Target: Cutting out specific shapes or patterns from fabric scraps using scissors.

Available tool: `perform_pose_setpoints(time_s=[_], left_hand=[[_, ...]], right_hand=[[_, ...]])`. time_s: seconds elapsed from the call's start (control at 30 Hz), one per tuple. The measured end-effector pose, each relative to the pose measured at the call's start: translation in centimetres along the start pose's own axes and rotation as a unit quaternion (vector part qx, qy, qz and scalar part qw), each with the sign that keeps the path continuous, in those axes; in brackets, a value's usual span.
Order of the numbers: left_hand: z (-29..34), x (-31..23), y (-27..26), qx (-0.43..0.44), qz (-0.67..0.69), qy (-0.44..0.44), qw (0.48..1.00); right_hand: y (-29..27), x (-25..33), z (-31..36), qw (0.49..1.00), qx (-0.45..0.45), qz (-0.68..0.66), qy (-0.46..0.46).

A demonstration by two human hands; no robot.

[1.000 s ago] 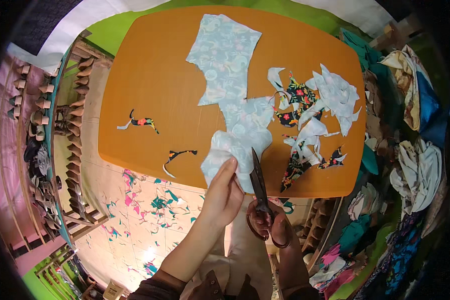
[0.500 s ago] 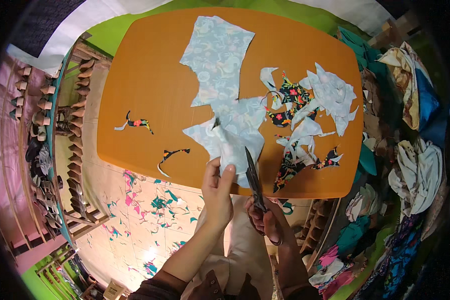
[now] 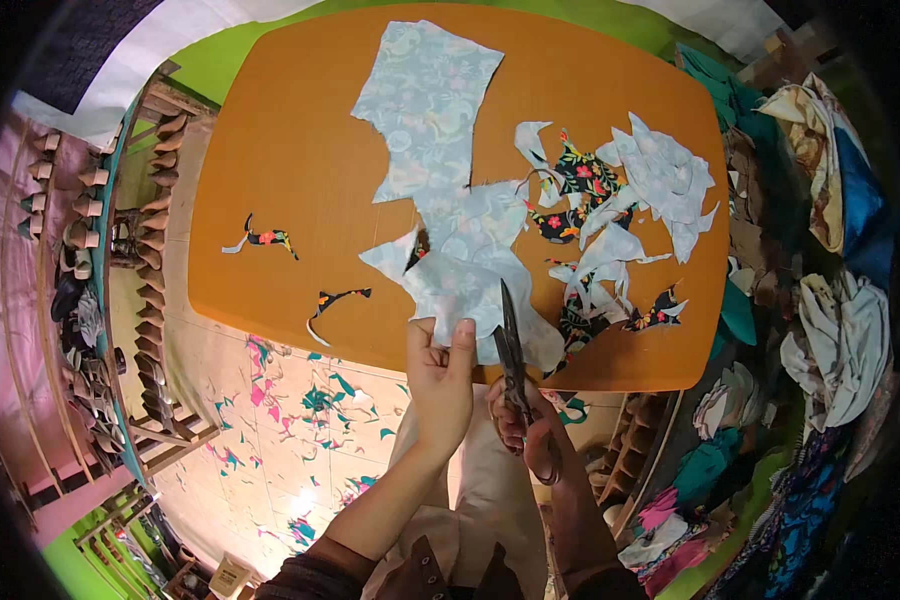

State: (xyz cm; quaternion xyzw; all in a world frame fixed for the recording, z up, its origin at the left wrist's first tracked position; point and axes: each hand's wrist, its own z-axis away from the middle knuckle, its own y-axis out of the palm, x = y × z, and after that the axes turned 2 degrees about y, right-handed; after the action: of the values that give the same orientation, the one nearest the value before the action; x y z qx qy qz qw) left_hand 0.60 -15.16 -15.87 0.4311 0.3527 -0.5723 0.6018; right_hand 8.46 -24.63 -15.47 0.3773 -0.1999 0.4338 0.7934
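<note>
From the grip of the left hand (image 3: 442,390), cloth (image 3: 435,160) stretches away over the table (image 3: 300,90). Just right of that grip are the scissors (image 3: 511,355) in the right hand (image 3: 530,425); farther right lie scraps (image 3: 615,250). Left of it lie two strips (image 3: 268,238).

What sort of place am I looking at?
Probably a small shoemaking workshop: shoe forms stand in rows at left, coloured scraps litter the floor, and the right hand holds scissors by printed cloth.
</note>
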Motion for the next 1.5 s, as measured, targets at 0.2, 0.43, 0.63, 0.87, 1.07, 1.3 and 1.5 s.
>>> perform_pose_setpoints(time_s=[0.2, 0.43, 0.63, 0.87, 1.07, 1.3, 1.5], left_hand=[[0.0, -0.2, 0.5, 0.027, 0.002, 0.021, 0.999], [-0.4, -0.2, -0.4, 0.040, -0.004, -0.006, 0.999], [-1.3, -1.7, -0.9, 0.082, 0.005, -0.076, 0.994], [-1.9, -1.5, -0.9, 0.088, 0.126, -0.111, 0.982], [-1.8, -1.6, -1.4, 0.056, 0.048, -0.112, 0.991], [-2.7, -1.9, -3.1, 0.083, -0.020, -0.087, 0.993], [-3.4, -2.0, -4.1, 0.132, -0.066, -0.091, 0.985]], right_hand=[[-0.6, -0.5, -0.1, 1.000, -0.008, 0.008, -0.019], [0.0, 0.6, -0.4, 0.999, 0.011, -0.033, -0.036], [-0.8, 1.2, -0.2, 0.999, 0.013, 0.035, -0.029], [0.3, 3.0, -0.7, 0.988, -0.038, 0.000, 0.148], [0.5, 2.4, -1.2, 0.991, -0.022, 0.016, 0.127], [0.9, 2.9, -1.6, 0.993, -0.005, 0.079, 0.090], [0.4, 3.0, -1.6, 0.982, 0.019, 0.189, -0.005]])
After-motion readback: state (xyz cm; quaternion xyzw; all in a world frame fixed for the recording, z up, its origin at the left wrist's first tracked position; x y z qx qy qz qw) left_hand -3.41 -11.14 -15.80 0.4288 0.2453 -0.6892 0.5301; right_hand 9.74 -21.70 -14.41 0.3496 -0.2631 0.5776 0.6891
